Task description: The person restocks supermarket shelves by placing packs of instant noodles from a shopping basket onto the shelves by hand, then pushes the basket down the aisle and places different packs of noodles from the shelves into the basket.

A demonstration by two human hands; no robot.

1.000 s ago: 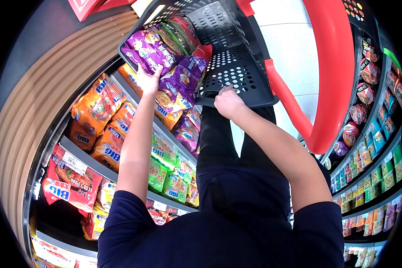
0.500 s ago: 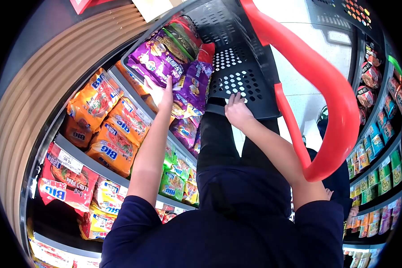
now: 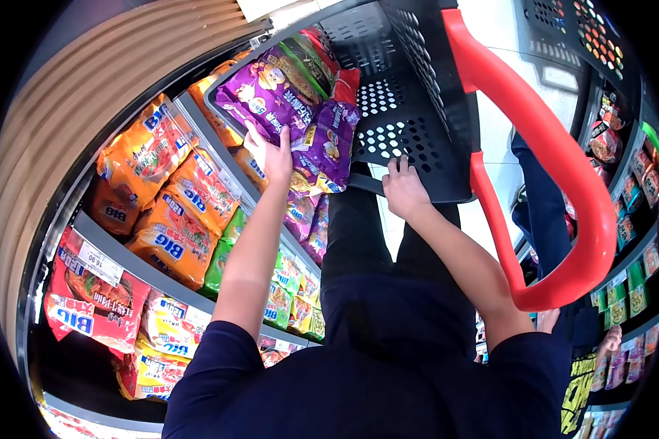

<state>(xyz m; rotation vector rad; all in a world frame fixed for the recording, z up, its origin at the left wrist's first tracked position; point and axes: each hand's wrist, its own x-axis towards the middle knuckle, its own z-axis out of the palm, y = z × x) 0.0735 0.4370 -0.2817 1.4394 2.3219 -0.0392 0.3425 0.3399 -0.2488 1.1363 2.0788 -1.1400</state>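
Purple glossy plastic packet (image 3: 262, 96) lies in our black perforated plastic basket (image 3: 458, 139), probably light, slippery and crushable, best held by an edge; our left hand (image 3: 269, 155) spreads against it, our right hand (image 3: 406, 190) spreads by the basket.

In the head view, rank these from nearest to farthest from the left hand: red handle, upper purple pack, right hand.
1. Upper purple pack: at the left hand's fingers.
2. Right hand: to the right, by the basket's edge.
3. Red handle: farthest right, beyond the right hand.
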